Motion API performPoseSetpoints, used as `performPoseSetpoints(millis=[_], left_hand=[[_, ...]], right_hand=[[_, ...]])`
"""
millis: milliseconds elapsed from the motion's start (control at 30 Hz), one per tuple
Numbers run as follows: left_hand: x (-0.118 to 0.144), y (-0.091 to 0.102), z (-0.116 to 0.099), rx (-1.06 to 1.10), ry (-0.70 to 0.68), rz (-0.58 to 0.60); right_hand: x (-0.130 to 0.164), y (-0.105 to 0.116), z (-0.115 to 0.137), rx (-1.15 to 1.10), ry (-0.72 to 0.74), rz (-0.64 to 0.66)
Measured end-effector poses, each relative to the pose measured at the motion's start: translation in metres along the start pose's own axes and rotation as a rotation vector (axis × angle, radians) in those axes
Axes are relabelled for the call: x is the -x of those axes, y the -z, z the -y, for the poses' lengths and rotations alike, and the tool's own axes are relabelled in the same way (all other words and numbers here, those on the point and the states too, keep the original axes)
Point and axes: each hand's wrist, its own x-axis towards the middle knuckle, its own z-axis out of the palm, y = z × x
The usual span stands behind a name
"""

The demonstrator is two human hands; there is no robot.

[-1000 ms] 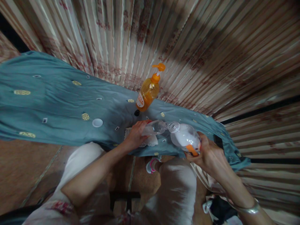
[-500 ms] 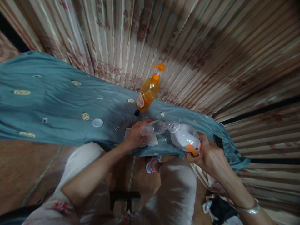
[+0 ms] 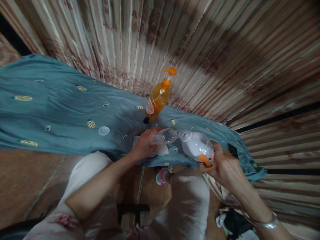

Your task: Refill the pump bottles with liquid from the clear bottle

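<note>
My left hand (image 3: 145, 144) grips a small clear bottle (image 3: 167, 136) that stands on a white cloth (image 3: 161, 151) on the teal-covered table (image 3: 62, 113). My right hand (image 3: 222, 163) holds a larger clear bottle (image 3: 198, 146) with an orange label, tilted so its open mouth meets the small bottle's mouth. An orange pump bottle (image 3: 158, 96) stands just behind them, near the curtain.
A white cap (image 3: 104, 131) lies on the teal cloth to the left. A small dark cap (image 3: 146, 120) sits at the pump bottle's foot. A black phone (image 3: 233, 151) lies at the table's right end. A striped curtain (image 3: 200, 43) hangs behind. My knees are below the table edge.
</note>
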Motion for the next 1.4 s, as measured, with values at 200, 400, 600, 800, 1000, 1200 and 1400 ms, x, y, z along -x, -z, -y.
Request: performPoseSetpoints(millis=[200,400,600,800,1000,1200,1400], left_hand=[[0.0011,-0.0002,0.0003,0.019,-0.019,-0.001],[0.0009,-0.0009,0.0018,0.011,-0.011,0.006],[0.0006,0.0018,-0.0034,0.01,-0.001,0.013],[0.0008,0.001,-0.0038,0.01,0.02,0.009],[0.0012,0.0004,-0.0027,0.005,0.013,0.004],[0.001,-0.0001,-0.0023,0.012,-0.005,-0.004],[0.0007,0.0019,-0.004,0.011,-0.006,0.009]], right_hand=[[-0.0001,0.0002,-0.0003,0.006,0.0,-0.003],[0.0004,-0.0006,-0.001,-0.009,-0.034,0.028],[0.0011,-0.0007,-0.0012,-0.01,-0.038,0.043],[0.0013,-0.001,-0.0017,-0.026,-0.03,0.04],[0.0017,-0.0007,-0.0022,-0.017,-0.06,0.061],[0.003,-0.0006,-0.0017,-0.003,-0.089,0.081],[0.0038,-0.0024,-0.0017,-0.022,-0.109,0.081]])
